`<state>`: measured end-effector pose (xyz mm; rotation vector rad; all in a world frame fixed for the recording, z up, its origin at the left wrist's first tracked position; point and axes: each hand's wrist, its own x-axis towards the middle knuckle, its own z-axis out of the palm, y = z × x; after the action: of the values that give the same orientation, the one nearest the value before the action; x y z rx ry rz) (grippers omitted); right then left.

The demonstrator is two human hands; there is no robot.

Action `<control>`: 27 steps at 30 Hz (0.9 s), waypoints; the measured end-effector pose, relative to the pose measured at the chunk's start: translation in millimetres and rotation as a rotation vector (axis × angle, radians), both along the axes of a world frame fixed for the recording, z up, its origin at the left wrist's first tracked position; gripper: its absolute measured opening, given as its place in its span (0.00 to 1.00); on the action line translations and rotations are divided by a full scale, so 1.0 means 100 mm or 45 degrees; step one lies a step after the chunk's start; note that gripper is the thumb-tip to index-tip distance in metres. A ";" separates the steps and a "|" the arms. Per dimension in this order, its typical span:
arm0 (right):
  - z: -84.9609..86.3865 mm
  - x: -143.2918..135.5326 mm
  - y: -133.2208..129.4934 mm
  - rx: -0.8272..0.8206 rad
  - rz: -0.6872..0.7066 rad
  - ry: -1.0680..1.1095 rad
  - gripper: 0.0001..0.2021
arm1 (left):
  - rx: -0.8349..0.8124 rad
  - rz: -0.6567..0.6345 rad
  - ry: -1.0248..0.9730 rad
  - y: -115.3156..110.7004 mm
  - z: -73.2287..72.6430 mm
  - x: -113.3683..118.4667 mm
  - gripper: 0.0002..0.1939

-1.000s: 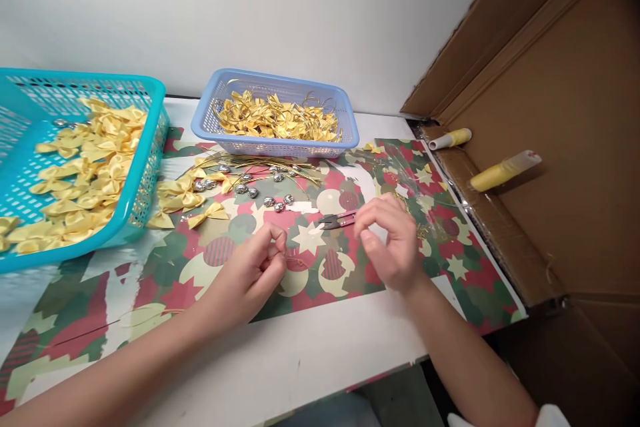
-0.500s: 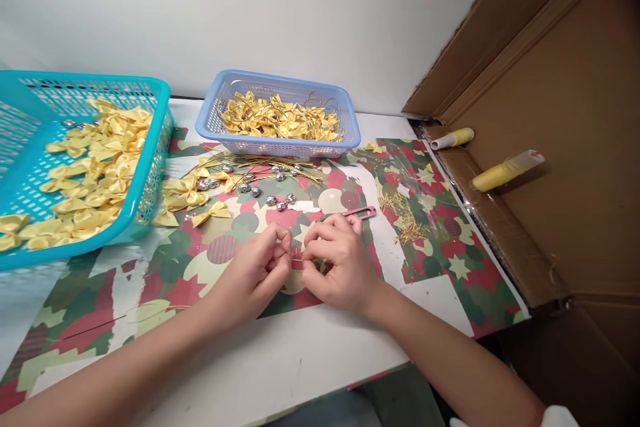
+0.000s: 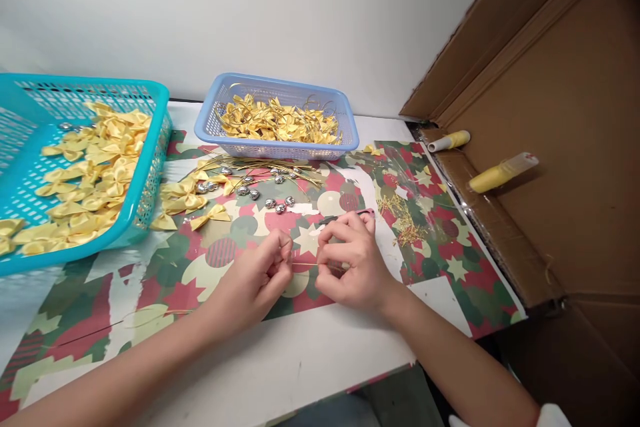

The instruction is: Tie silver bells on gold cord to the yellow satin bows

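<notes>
A thin gold cord (image 3: pixel 304 264) stretches between my two hands above the patterned table cover. My left hand (image 3: pixel 263 273) is closed, pinching one side of it with thumb and curled fingers. To the right, my right hand (image 3: pixel 353 260) pinches the other side between thumb and fingertips. A long thin strand (image 3: pixel 100 330) runs leftward over the cover beside my left forearm. Just behind my right hand, a small pink-handled tool (image 3: pixel 371 213) is partly covered by the fingers. Silver bells (image 3: pixel 281 207) and a yellow ribbon bow (image 3: pixel 213 215) lie beyond my hands.
A turquoise basket (image 3: pixel 163 140) with yellow bows stands at left. A blue basket (image 3: pixel 280 147) of bows with gold cords is at the back. Gold cord lengths (image 3: pixel 250 163) and gold clippings (image 3: pixel 407 227) lie on the cover. A cardboard wall (image 3: pixel 565 113) with yellow-wrapped tubes (image 3: pixel 500 173) borders the right.
My right hand has moved a little to the right, away from my left, so more cord shows between them. It now covers the middle of the pink-handled tool.
</notes>
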<state>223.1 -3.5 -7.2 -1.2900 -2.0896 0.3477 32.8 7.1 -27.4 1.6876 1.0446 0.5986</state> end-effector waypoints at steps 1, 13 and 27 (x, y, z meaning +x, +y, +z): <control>0.00 0.01 0.00 0.008 0.008 -0.002 0.07 | 0.007 -0.009 0.006 0.00 0.00 0.00 0.07; 0.10 0.21 0.06 -0.001 0.013 0.083 0.07 | -0.016 -0.018 -0.063 0.00 0.00 -0.03 0.06; 0.10 0.24 0.08 -0.273 0.206 0.361 0.09 | 0.163 -0.167 0.019 0.05 0.09 -0.01 0.14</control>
<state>246.8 4.9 2.5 -1.1157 -1.9553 0.7967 31.4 12.4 -18.5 1.8593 0.9138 0.5788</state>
